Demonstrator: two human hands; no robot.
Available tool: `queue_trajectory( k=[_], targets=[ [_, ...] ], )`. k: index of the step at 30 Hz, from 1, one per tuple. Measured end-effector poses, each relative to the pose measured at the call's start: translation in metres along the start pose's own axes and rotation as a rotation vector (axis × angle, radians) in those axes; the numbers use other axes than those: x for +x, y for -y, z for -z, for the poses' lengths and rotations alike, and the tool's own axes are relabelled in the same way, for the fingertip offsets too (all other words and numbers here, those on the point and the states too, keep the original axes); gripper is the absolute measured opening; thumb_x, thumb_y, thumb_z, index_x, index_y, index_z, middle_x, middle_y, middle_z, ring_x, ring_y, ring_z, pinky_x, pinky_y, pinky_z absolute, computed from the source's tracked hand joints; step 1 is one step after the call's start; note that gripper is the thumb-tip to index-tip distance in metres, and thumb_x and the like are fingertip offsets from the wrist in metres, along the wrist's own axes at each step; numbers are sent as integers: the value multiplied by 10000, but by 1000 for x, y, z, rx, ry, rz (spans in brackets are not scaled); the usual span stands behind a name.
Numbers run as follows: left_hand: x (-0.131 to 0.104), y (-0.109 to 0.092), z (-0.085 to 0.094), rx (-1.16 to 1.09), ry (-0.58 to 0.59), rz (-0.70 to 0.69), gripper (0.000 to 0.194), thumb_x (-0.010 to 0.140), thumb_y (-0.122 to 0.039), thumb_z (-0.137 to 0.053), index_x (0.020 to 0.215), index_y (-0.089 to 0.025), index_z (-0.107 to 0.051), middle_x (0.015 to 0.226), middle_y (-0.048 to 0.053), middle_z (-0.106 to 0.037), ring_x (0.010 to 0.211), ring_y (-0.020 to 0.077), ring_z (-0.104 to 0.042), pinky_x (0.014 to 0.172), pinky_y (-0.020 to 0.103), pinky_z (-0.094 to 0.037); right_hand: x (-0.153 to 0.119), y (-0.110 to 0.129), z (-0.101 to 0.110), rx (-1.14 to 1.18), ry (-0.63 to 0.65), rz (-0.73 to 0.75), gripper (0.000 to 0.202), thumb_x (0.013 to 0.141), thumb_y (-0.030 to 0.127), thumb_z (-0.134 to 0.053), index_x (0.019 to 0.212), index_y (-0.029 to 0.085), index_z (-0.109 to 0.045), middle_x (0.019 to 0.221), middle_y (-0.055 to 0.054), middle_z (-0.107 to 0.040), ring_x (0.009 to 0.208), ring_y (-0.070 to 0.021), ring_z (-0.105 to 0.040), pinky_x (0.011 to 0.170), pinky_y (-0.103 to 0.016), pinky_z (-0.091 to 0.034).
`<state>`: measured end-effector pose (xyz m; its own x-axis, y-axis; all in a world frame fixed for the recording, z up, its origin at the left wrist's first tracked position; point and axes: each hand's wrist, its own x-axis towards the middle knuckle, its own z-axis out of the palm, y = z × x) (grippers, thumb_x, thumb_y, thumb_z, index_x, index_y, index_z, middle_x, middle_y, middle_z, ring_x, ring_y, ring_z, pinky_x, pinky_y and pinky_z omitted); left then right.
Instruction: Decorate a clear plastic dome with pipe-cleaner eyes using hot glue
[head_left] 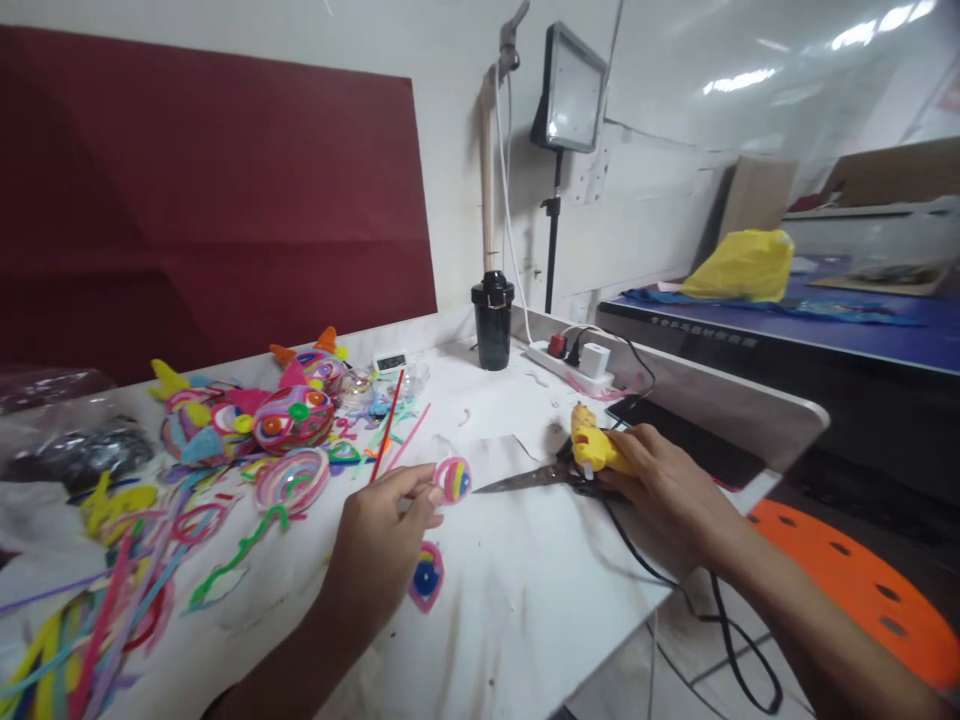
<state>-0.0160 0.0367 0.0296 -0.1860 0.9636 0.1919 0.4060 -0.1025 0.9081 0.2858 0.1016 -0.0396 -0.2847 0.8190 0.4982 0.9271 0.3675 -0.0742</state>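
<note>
Between the thumb and fingers of my left hand [390, 525] is a small round pipe-cleaner disc [454, 481], pink with yellow and blue in it. A second pipe-cleaner piece [426, 578], pink-edged with a blue centre, lies on the white table just below that hand. My right hand [656, 470] is wrapped round a yellow glue gun [596, 445], its nozzle pointing down and left. Dark scissors [529, 478] rest on the table, blades towards the disc and handles partly hidden by the glue gun and hand.
Colourful pipe-cleaner fish [292, 418] and loose pipe cleaners [105, 620] cover the table's left side. A black cup [493, 320] and a power strip [570, 370] stand at the back. A black cable [637, 545] hangs over the right edge, near an orange stool [855, 570].
</note>
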Motion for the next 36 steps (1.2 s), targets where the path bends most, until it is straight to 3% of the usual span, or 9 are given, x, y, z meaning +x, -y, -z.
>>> queue_trajectory(
  k=[7, 11, 13, 16, 19, 22, 28, 36],
  targets=[
    [-1, 8, 0, 110, 23, -131, 283, 774, -254, -521, 908, -142, -744, 864, 70, -750, 647, 203, -719, 618, 310, -577, 9, -12, -10, 95, 53, 46, 281, 915, 360, -504, 1075, 166, -629, 994, -141, -629, 821, -269, -624, 740, -409, -526],
    [-2, 11, -1, 219, -2, -289, 267, 802, -163, -489, 890, -131, -739, 827, 85, -746, 666, 207, -703, 640, 317, -550, 4, -8, -1, 76, -56, 85, 322, 930, 419, -451, 1072, 201, -641, 1022, -148, -666, 851, -314, -639, 726, -473, -522],
    [-3, 11, -2, 286, -16, -396, 262, 821, -124, -475, 851, -136, -735, 812, 90, -743, 700, 212, -698, 646, 311, -536, 0, 8, 13, 143, -169, 115, 331, 954, 424, -420, 1099, 215, -632, 1046, -143, -673, 915, -319, -642, 741, -467, -517],
    [-6, 11, -3, 386, -28, -532, 273, 865, -109, -458, 806, -142, -722, 806, 96, -736, 718, 212, -688, 633, 300, -519, -5, 51, 37, 439, -253, 108, 204, 946, 375, -521, 1073, 259, -630, 1041, -76, -665, 894, -221, -656, 737, -338, -520],
    [-9, 11, -4, 452, -35, -643, 297, 899, -103, -434, 792, -140, -709, 770, 91, -718, 672, 201, -667, 595, 288, -500, -5, 98, 48, 734, -187, 82, 69, 914, 322, -595, 943, 271, -632, 919, -16, -674, 836, -175, -638, 732, -289, -506],
    [-11, 11, -5, 479, -50, -703, 291, 903, -81, -427, 828, -125, -704, 719, 72, -683, 634, 192, -645, 578, 282, -488, 0, 130, 43, 929, -93, 22, 61, 897, 305, -609, 858, 259, -618, 879, -3, -662, 804, -164, -608, 735, -291, -487],
    [-15, 12, -7, 508, -52, -723, 283, 914, -90, -424, 838, -121, -695, 673, 51, -632, 623, 191, -623, 557, 275, -469, 9, 146, 23, 1086, -70, -95, 109, 877, 325, -611, 804, 246, -630, 811, -6, -640, 771, -173, -557, 734, -308, -464],
    [-16, 13, -8, 509, -2, -663, 317, 939, -130, -386, 788, -159, -663, 689, 51, -631, 649, 182, -620, 602, 268, -483, 11, 151, 17, 1119, -116, -124, 137, 851, 335, -636, 762, 232, -649, 760, -13, -637, 726, -176, -550, 672, -309, -437]
  ],
)
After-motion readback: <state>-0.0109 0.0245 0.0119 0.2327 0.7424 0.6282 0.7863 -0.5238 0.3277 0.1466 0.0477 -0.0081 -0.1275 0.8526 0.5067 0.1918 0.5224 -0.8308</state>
